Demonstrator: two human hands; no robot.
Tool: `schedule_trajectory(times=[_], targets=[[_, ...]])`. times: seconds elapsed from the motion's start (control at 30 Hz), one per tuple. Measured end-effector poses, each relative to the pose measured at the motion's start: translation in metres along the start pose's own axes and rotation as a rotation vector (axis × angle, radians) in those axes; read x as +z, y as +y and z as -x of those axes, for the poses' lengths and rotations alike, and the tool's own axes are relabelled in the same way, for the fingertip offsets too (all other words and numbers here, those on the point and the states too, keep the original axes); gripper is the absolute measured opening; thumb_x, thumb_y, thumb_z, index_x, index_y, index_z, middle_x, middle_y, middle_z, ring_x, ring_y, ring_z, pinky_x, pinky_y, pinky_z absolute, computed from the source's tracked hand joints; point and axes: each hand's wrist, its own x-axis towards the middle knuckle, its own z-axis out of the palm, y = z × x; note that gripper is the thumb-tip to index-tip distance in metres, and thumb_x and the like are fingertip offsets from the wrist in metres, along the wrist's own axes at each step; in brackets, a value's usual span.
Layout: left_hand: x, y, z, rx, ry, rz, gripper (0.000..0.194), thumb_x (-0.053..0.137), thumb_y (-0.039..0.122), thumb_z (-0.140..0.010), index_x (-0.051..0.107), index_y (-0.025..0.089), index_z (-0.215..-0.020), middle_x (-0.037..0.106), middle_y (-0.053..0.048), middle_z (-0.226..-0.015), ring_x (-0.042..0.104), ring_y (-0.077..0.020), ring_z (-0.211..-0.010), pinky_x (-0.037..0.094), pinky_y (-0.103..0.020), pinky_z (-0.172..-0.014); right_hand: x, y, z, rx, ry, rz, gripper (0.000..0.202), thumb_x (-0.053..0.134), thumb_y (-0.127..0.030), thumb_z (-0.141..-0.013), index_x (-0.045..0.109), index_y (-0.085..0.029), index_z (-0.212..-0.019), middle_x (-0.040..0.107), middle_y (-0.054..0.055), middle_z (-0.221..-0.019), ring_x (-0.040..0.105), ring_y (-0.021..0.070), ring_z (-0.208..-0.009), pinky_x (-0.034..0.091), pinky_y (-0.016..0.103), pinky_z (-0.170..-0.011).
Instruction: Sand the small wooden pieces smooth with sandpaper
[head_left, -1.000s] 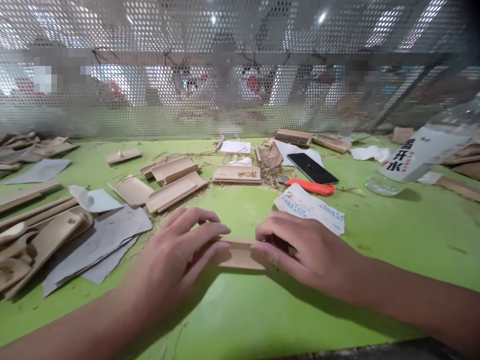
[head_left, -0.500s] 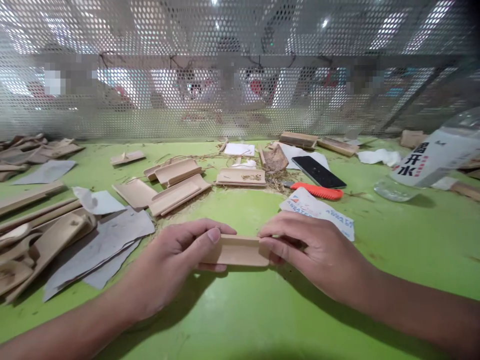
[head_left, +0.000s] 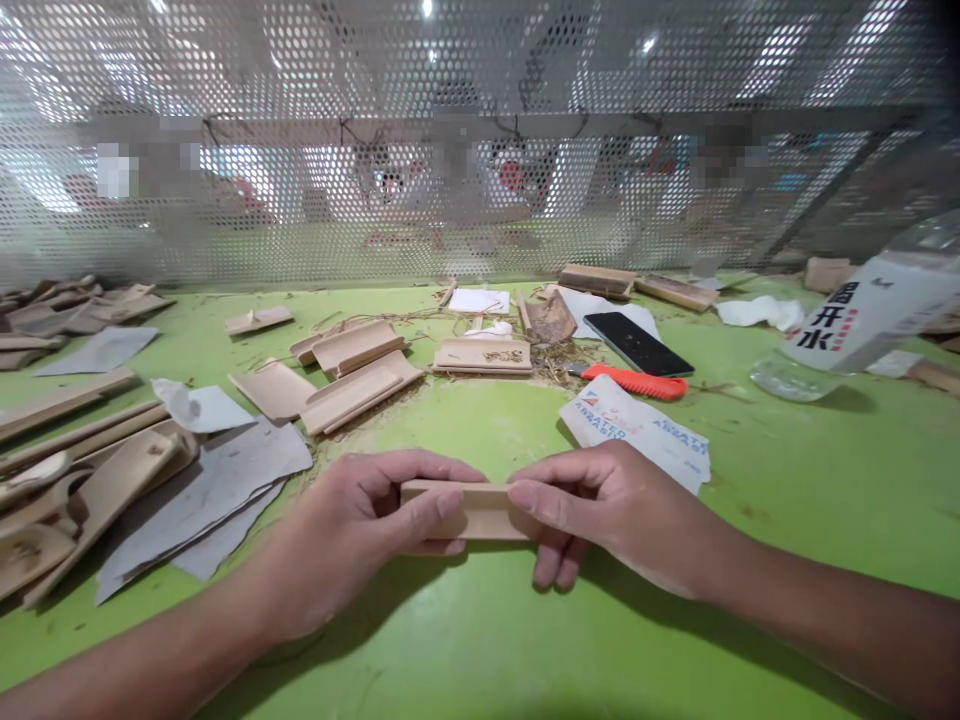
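Between my two hands, a little above the green tabletop, is a pale split bamboo piece [head_left: 487,513] with a curved trough facing me. My left hand [head_left: 375,530] grips its left end, thumb inside the trough and fingers behind and below. On the right end, my right hand [head_left: 600,500] pinches the upper edge with thumb and forefinger, while its lower fingers hang beneath. Just behind my right hand lies a sheet of sandpaper [head_left: 637,425] with its printed back up. An orange utility knife [head_left: 634,382] rests beyond that sheet.
Several bamboo pieces [head_left: 360,390] lie beyond my hands. Grey sandpaper sheets [head_left: 217,480] and more bamboo [head_left: 112,490] are at the left. A black phone [head_left: 637,343] and a water bottle [head_left: 862,320] stand out on the right. A perforated metal screen [head_left: 465,220] closes off the back.
Both hands and the bamboo piece have come slightly lower. My right thumb has moved inward over the trough, and its lower fingers now show beneath. My left thumb has slid right.
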Motion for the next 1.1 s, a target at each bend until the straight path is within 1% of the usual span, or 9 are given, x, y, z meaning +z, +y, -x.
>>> schedule_trajectory(times=[0.1,0.2,0.3,0.4,0.47,0.57,0.67,0.9,1.1], targets=[[0.001,0.001,-0.001,0.017,-0.008,-0.04,0.026,0.079,0.042,-0.09,0.08,0.027,-0.111,0.08,-0.001,-0.099,0.074,-0.0175,-0.092,0.059,-0.023,-0.081,-0.002,0.001,0.0,-0.019,0.017,0.03,0.045,0.08,-0.055,-0.085,0.082,-0.016,-0.107,0.08,0.007,-0.075,0.075,0.0173,-0.067,0.063,0.026,-0.065],[0.003,0.003,-0.002,0.06,-0.002,-0.143,0.024,0.079,0.039,-0.09,0.081,0.028,-0.112,0.081,0.0,-0.102,0.073,-0.0179,-0.094,0.057,-0.023,-0.08,-0.004,0.001,0.002,-0.086,0.076,0.246,0.045,0.073,-0.058,-0.09,0.083,-0.021,-0.113,0.082,0.006,-0.081,0.075,0.0185,-0.07,0.06,0.025,-0.062],[0.002,0.004,-0.001,0.108,0.01,-0.211,0.029,0.074,0.045,-0.093,0.078,0.03,-0.117,0.081,0.001,-0.099,0.074,-0.0188,-0.09,0.057,-0.024,-0.076,-0.005,-0.001,0.005,-0.294,0.238,0.544,0.038,0.069,-0.054,-0.094,0.084,-0.025,-0.114,0.083,0.004,-0.084,0.076,0.0197,-0.069,0.058,0.024,-0.055],[-0.001,0.002,0.0,0.191,0.094,-0.308,0.042,0.07,0.044,-0.095,0.066,0.034,-0.136,0.079,0.0,-0.116,0.073,-0.0232,-0.105,0.058,-0.033,-0.09,-0.006,0.0,0.006,-0.61,0.409,0.777,0.031,0.068,-0.036,-0.097,0.081,-0.024,-0.122,0.082,0.006,-0.116,0.078,0.0247,-0.101,0.064,0.03,-0.086],[-0.003,0.0,0.0,0.276,0.148,-0.498,0.051,0.071,0.039,-0.094,0.06,0.036,-0.144,0.069,-0.001,-0.138,0.064,-0.0266,-0.126,0.05,-0.041,-0.109,-0.007,0.001,0.003,-0.706,0.396,0.918,0.031,0.064,-0.024,-0.098,0.079,-0.02,-0.125,0.079,0.009,-0.125,0.077,0.0256,-0.109,0.062,0.033,-0.097],[-0.003,-0.001,0.0,0.329,0.084,-0.776,0.057,0.075,0.038,-0.09,0.059,0.034,-0.145,0.056,-0.004,-0.154,0.048,-0.0308,-0.143,0.037,-0.049,-0.121,-0.008,0.005,0.0,-0.7,0.272,1.051,0.033,0.059,-0.017,-0.099,0.078,-0.016,-0.126,0.079,0.01,-0.123,0.078,0.0266,-0.108,0.065,0.036,-0.093],[0.0,0.0,0.001,0.321,0.031,-0.88,0.057,0.075,0.038,-0.09,0.06,0.03,-0.144,0.062,-0.006,-0.147,0.052,-0.0308,-0.138,0.04,-0.049,-0.119,-0.009,0.008,-0.001,-0.727,0.27,1.069,0.036,0.057,-0.016,-0.099,0.075,-0.015,-0.13,0.075,0.009,-0.131,0.075,0.0261,-0.116,0.062,0.036,-0.1],[-0.004,0.005,0.003,0.32,0.199,-0.731,0.05,0.069,0.053,-0.094,0.062,0.036,-0.14,0.07,0.0,-0.135,0.066,-0.0245,-0.118,0.052,-0.034,-0.099,-0.009,0.006,0.001,-0.737,0.414,0.935,0.039,0.061,-0.024,-0.1,0.07,-0.017,-0.138,0.068,0.006,-0.141,0.071,0.0235,-0.124,0.054,0.035,-0.112],[-0.004,0.01,0.005,0.242,0.237,-0.671,0.042,0.071,0.061,-0.089,0.077,0.031,-0.118,0.08,-0.001,-0.113,0.071,-0.0268,-0.099,0.051,-0.031,-0.074,-0.005,0.004,0.006,-0.554,0.352,0.781,0.036,0.069,-0.044,-0.096,0.08,-0.024,-0.124,0.077,0.006,-0.123,0.076,0.033,-0.114,0.064,0.043,-0.1]])
